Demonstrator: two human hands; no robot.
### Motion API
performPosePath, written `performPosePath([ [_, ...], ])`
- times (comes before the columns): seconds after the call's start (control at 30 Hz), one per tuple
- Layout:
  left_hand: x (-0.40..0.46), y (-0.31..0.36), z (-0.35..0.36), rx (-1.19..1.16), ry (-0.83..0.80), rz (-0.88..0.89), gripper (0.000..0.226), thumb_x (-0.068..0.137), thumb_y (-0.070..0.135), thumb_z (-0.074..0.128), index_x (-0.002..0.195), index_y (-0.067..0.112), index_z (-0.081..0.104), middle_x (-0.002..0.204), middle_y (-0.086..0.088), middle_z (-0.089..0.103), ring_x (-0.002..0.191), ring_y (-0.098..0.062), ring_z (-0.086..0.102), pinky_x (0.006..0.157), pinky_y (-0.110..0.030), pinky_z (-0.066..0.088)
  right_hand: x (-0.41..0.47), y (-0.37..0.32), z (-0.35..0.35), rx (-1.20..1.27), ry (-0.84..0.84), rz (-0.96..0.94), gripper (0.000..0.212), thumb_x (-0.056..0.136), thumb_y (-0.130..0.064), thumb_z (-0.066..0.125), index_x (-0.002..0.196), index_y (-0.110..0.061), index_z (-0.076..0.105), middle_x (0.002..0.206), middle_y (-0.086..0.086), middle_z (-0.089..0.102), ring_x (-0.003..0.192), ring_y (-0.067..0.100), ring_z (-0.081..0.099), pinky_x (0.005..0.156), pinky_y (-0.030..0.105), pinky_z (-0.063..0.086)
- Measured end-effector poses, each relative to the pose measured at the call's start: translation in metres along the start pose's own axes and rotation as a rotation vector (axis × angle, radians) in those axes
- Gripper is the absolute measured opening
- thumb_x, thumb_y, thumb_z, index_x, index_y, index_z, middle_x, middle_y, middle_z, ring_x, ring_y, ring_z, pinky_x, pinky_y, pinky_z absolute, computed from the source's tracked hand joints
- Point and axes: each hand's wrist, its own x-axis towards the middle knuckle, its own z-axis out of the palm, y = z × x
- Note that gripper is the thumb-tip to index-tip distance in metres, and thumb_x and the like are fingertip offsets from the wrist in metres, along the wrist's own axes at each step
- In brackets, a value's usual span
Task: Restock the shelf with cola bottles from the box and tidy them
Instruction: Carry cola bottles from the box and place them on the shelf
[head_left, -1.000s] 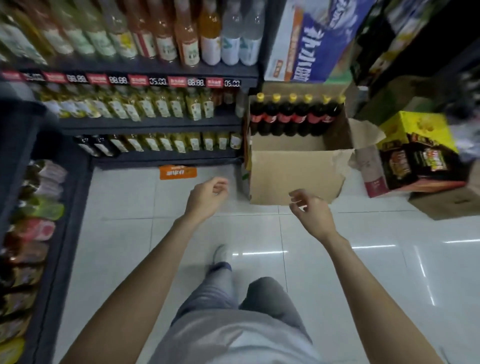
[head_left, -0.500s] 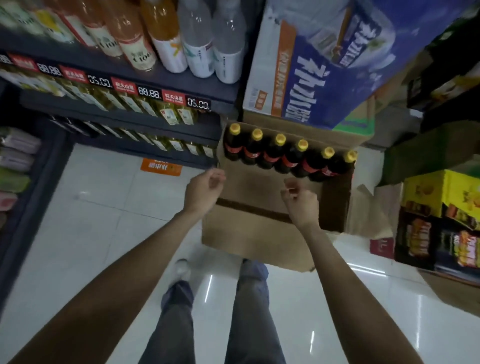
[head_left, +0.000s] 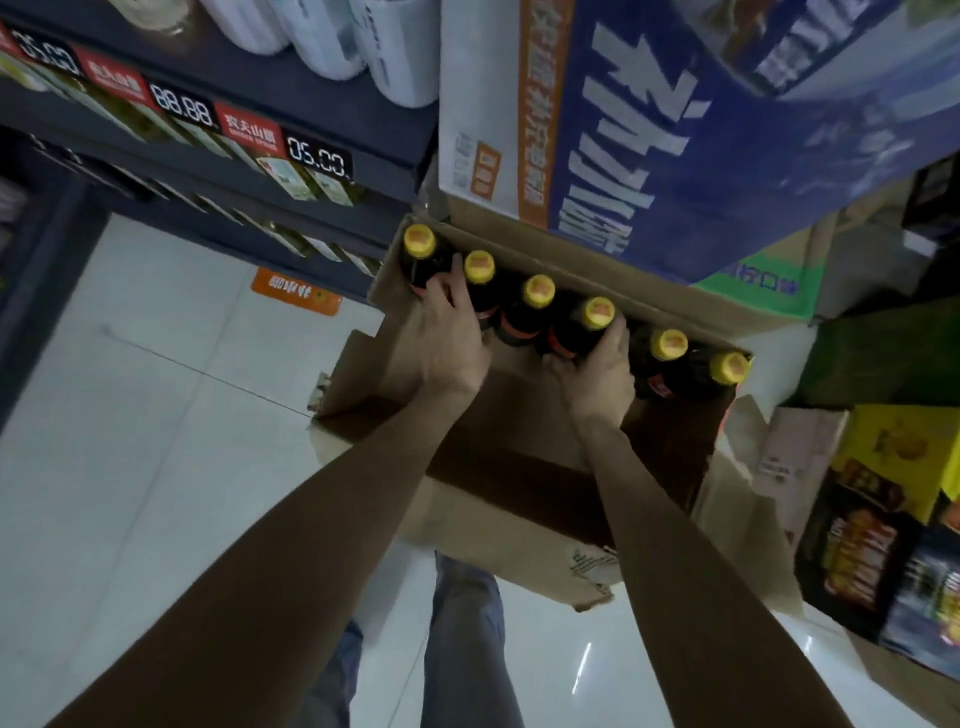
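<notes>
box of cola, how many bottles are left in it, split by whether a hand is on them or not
cola bottles with yellow caps in the cardboard box:
held by the left hand: 2
held by the right hand: 1
not touched: 3
total: 6

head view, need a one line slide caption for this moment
Both hands reach into an open cardboard box holding six yellow-capped cola bottles: left hand and right hand each on a bottle.
</notes>
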Motion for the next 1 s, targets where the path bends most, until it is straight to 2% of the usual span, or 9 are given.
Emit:
performPosePath([
  [0.1,0.003,0.002,0.015,0.168,0.158,-0.009,0.089,0.064,0.022,0.083,0.137,0.008,0.035,0.125,-0.016,0.047,0.111,-0.033,0.049,0.083,-0.039,0.047,0.003,-0.006,0.005,0.027,0.089,0.051,0.080,0.079,-0.031,0.074,0.141,-0.009,0.029,0.146,0.008,0.040,0.124,0.035,0.048,0.092,0.047,0.042],
  [0.27,0.013,0.006,0.023,0.128,0.298,-0.114,0.072,0.067,0.030,0.080,0.129,0.012,0.049,0.118,-0.013,0.052,0.106,-0.032,0.050,0.083,-0.040,0.041,-0.027,-0.005,-0.008,0.159,0.244,-0.067,0.069,0.070,-0.028,0.081,0.129,-0.012,0.047,0.132,0.003,0.055,0.113,0.028,0.057,0.084,0.037,0.045],
  [0.4,0.007,0.009,0.017,0.010,0.246,-0.179,0.067,0.065,0.025,0.082,0.124,0.012,0.052,0.125,-0.013,0.050,0.114,-0.034,0.048,0.088,-0.043,0.040,-0.058,-0.001,-0.031,0.225,0.346,-0.204,0.067,0.063,-0.026,0.086,0.120,-0.008,0.055,0.118,0.006,0.061,0.107,0.012,0.053,0.080,0.011,0.034],
  [0.57,-0.025,-0.012,-0.016,-0.193,0.134,-0.065,0.068,0.065,0.020,0.083,0.124,0.018,0.049,0.136,-0.005,0.044,0.124,-0.025,0.044,0.089,-0.045,0.050,-0.097,-0.004,-0.066,0.267,0.312,-0.268,0.068,0.060,-0.025,0.088,0.115,-0.006,0.053,0.115,0.012,0.056,0.103,0.004,0.048,0.081,-0.007,0.027],
  [0.67,-0.061,-0.026,-0.051,-0.345,0.137,0.041,0.072,0.063,0.020,0.086,0.125,0.016,0.049,0.135,-0.004,0.050,0.124,-0.017,0.045,0.100,-0.040,0.043,-0.122,-0.011,-0.088,0.299,0.272,-0.340,0.070,0.059,-0.029,0.086,0.117,-0.018,0.047,0.111,0.007,0.050,0.104,0.007,0.045,0.084,-0.001,0.030],
  [0.8,-0.118,-0.045,-0.117,-0.609,0.037,-0.004,0.073,0.065,0.027,0.086,0.115,0.048,0.037,0.115,0.022,0.056,0.109,0.004,0.051,0.089,-0.020,0.045,-0.162,-0.031,-0.113,0.431,0.163,-0.433,0.074,0.059,-0.018,0.090,0.112,-0.039,0.042,0.112,-0.001,0.044,0.108,0.001,0.046,0.088,0.009,0.040],
  [0.87,-0.144,-0.060,-0.158,-0.724,0.035,0.015,0.072,0.064,0.031,0.085,0.116,0.043,0.038,0.108,0.034,0.055,0.104,0.012,0.052,0.086,-0.009,0.044,-0.186,-0.052,-0.124,0.467,0.095,-0.541,0.073,0.060,-0.024,0.087,0.115,-0.040,0.041,0.114,0.000,0.045,0.111,0.011,0.049,0.090,0.017,0.044],
  [0.93,-0.171,-0.076,-0.199,-0.817,0.070,0.068,0.069,0.064,0.038,0.082,0.120,0.032,0.042,0.114,0.032,0.056,0.111,0.005,0.054,0.094,-0.017,0.045,-0.205,-0.077,-0.130,0.495,0.014,-0.616,0.067,0.061,-0.031,0.082,0.115,-0.033,0.043,0.114,0.003,0.048,0.110,0.018,0.051,0.091,0.024,0.046],
  [1.0,-0.200,-0.092,-0.239,-0.899,0.126,0.082,0.071,0.063,0.044,0.082,0.123,0.035,0.045,0.121,0.024,0.057,0.117,-0.004,0.054,0.099,-0.024,0.045,-0.225,-0.107,-0.129,0.544,-0.105,-0.644,0.064,0.063,-0.031,0.082,0.116,-0.023,0.047,0.116,0.008,0.052,0.112,0.020,0.052,0.093,0.031,0.046],
])
